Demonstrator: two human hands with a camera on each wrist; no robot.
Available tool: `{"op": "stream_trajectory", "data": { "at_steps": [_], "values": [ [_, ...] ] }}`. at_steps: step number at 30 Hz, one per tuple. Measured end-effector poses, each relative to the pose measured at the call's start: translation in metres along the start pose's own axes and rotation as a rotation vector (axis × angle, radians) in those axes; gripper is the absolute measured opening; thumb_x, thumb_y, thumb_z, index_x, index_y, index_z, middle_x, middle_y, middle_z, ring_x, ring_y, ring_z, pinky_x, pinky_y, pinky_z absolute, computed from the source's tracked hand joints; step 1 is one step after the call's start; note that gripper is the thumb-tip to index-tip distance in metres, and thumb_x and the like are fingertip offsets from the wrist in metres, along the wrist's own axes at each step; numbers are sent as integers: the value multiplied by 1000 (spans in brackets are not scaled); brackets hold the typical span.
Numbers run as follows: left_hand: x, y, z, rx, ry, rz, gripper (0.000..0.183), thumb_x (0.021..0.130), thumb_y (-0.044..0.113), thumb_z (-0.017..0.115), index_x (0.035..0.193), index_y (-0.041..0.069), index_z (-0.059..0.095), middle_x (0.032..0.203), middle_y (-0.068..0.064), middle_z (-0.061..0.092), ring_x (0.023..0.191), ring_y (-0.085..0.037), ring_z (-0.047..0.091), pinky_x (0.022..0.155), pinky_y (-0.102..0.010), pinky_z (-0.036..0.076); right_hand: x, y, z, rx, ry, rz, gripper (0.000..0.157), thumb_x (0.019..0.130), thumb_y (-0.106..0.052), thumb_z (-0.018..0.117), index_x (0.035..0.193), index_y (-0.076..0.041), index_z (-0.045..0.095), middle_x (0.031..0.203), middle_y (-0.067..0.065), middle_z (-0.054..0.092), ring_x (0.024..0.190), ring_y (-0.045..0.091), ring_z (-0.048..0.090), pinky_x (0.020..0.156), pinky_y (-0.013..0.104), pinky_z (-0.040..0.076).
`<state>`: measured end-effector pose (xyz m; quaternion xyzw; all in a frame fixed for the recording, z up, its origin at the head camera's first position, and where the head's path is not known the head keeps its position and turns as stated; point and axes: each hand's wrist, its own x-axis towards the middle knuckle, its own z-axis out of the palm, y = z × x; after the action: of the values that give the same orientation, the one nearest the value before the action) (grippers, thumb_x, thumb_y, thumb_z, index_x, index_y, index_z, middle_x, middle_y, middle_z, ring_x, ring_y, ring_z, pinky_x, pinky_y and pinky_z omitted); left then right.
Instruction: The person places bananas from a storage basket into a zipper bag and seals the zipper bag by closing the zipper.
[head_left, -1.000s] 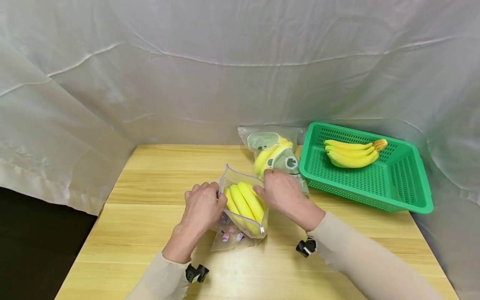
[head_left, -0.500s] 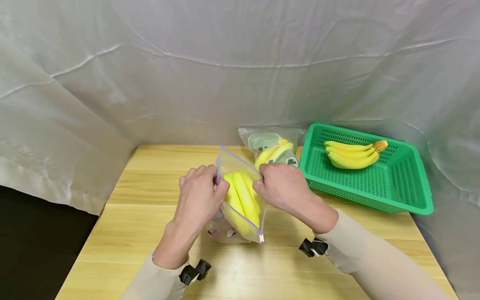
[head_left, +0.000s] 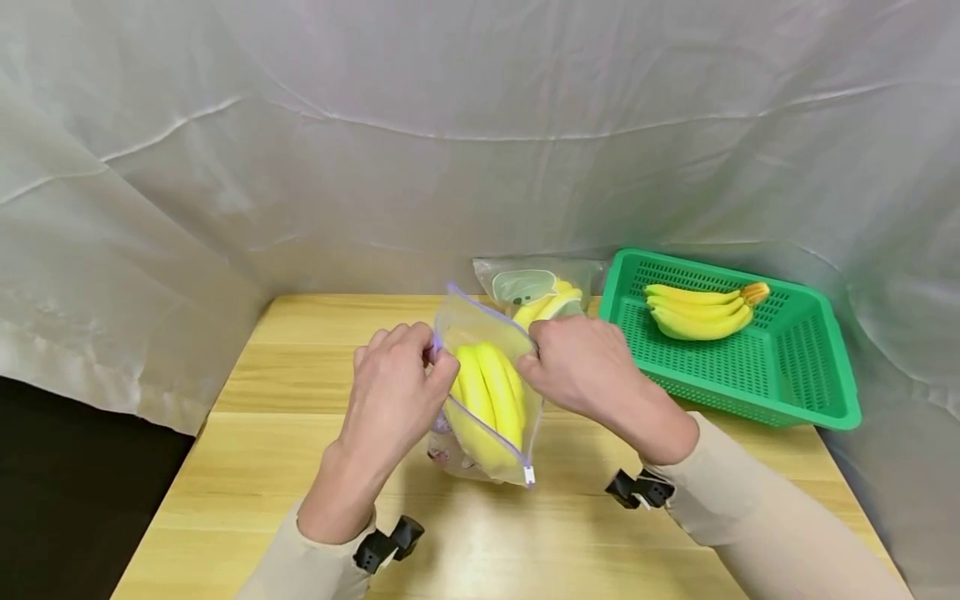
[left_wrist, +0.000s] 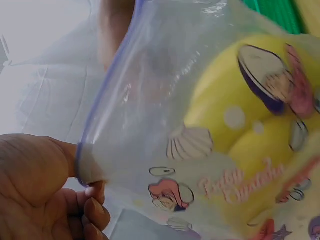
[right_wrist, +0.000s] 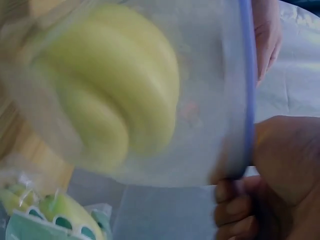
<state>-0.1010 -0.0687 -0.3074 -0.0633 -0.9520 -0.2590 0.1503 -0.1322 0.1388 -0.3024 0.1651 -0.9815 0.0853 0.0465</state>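
Between the two hands hangs a clear zip bag [head_left: 468, 321] with a purple-edged mouth that gapes upward. Inside it lies a bunch of bananas [head_left: 491, 387]. My left hand [head_left: 397, 387] pinches the bag's left rim between thumb and fingers. On the opposite rim, my right hand [head_left: 581, 362] grips the edge with curled fingers. A white zip slider [head_left: 529, 475] sits at the near corner of the mouth. The left wrist view shows cartoon shells and figures printed on the bag [left_wrist: 190, 142]. In the right wrist view the bananas [right_wrist: 115, 85] press against the bag's plain side.
Behind the right hand, a second printed bag [head_left: 525, 286] with bananas inside lies on the wooden table [head_left: 300, 467]. A green plastic basket [head_left: 843, 358] at the right holds another bunch of bananas [head_left: 697, 312]. A pale grey curtain [head_left: 480, 183] stands along the back and sides.
Both hands have raised the bag's rim and drawn it wider, the right hand shifting slightly right. The bag's printed lower part has lifted and moved up with it.
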Motion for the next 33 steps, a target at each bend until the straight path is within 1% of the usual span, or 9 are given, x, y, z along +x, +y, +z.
{"op": "stream_trajectory", "data": {
  "at_steps": [3, 7, 9, 11, 14, 19, 24, 27, 33],
  "values": [
    [3, -6, 1, 70, -49, -24, 23, 86, 24, 52, 65, 16, 48, 65, -1, 47, 67, -24, 42, 68, -35, 26, 1, 4, 6, 9, -63, 12, 23, 78, -24, 51, 57, -19, 43, 54, -3, 40, 52, 19, 45, 40, 36, 32],
    [6, -15, 12, 193, -143, -31, 26, 87, 25, 55, 64, 15, 49, 64, -2, 49, 65, -26, 44, 67, -39, 28, 2, 5, 15, 56, -71, 14, 26, 80, -25, 53, 57, -20, 42, 52, -4, 37, 51, 17, 41, 42, 35, 32],
    [6, -19, 17, 232, -162, -29, 26, 86, 25, 58, 64, 16, 50, 64, -1, 50, 66, -26, 45, 67, -41, 30, 3, 5, 18, 76, -56, 17, 27, 80, -25, 54, 57, -20, 42, 52, -5, 34, 50, 16, 38, 41, 34, 31],
    [5, -20, 19, 242, -173, -37, 24, 85, 24, 59, 64, 15, 51, 65, -2, 51, 66, -26, 45, 67, -41, 32, 2, 6, 19, 59, -62, 11, 27, 80, -25, 54, 57, -20, 42, 52, -5, 35, 49, 16, 39, 41, 34, 31],
    [4, -20, 17, 235, -183, -55, 28, 88, 29, 59, 65, 15, 51, 65, -2, 50, 68, -26, 45, 68, -40, 31, 2, 8, 19, 52, -37, 18, 26, 79, -25, 54, 56, -20, 43, 51, -5, 36, 49, 17, 41, 41, 35, 31],
    [1, -12, 9, 165, -189, -62, 27, 88, 29, 56, 65, 17, 49, 65, -1, 49, 67, -25, 43, 66, -36, 27, -1, 11, 16, 58, -66, 11, 25, 78, -25, 53, 56, -20, 42, 51, -5, 36, 50, 18, 44, 41, 35, 32],
    [-1, -5, 4, 142, -135, -46, 20, 84, 20, 52, 65, 17, 49, 64, -1, 48, 66, -25, 43, 64, -35, 27, 0, 15, 20, 83, -53, 8, 27, 79, -25, 54, 56, -20, 40, 51, -6, 32, 50, 16, 39, 42, 34, 30],
    [1, -8, 7, 173, -118, -53, 20, 84, 20, 52, 65, 16, 48, 65, -2, 48, 66, -26, 42, 65, -37, 27, 2, 18, 26, 78, -51, 17, 27, 79, -24, 55, 56, -20, 41, 52, -5, 32, 50, 17, 39, 42, 34, 30],
    [8, -21, 21, 243, -179, -96, 12, 83, 17, 56, 71, 15, 52, 69, -2, 51, 70, -27, 45, 71, -43, 32, 5, 20, 37, 60, -135, 16, 22, 79, -24, 55, 60, -19, 45, 56, -3, 42, 51, 17, 44, 41, 35, 34]
  ]
}}
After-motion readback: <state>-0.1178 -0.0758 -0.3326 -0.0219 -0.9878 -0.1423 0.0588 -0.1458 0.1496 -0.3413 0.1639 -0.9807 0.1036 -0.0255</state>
